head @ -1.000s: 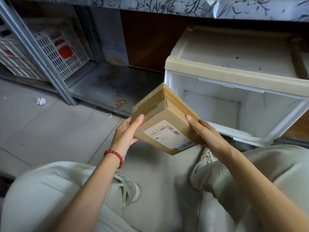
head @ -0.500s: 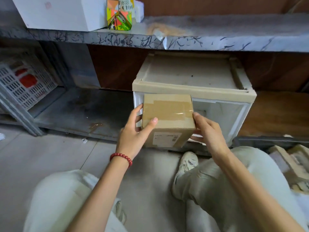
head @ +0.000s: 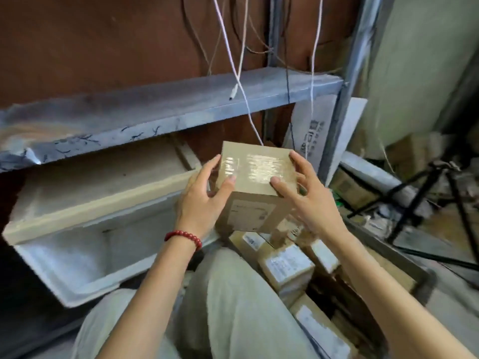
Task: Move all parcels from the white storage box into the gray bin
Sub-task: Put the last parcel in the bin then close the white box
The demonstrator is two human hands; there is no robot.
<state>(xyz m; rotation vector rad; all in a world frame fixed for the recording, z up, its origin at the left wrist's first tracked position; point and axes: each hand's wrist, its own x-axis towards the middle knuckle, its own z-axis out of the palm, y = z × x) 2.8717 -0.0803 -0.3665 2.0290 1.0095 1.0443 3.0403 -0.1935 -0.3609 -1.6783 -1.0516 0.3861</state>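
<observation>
Centre frame: the left grip (head: pixel 201 203) and right grip (head: pixel 309 200) clasp a taped cardboard parcel (head: pixel 255 177) from either side; its label (head: pixel 252 215) seems printed, too blurred to read.

A taped brown parcel (head: pixel 255 187) is held above labelled parcels (head: pixel 285 265) in the gray bin (head: pixel 388 247), beside the white storage box (head: pixel 77 255).

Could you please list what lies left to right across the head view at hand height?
White plastic storage box, left hand, brown taped cardboard parcel, right hand, black metal tripod.
</observation>
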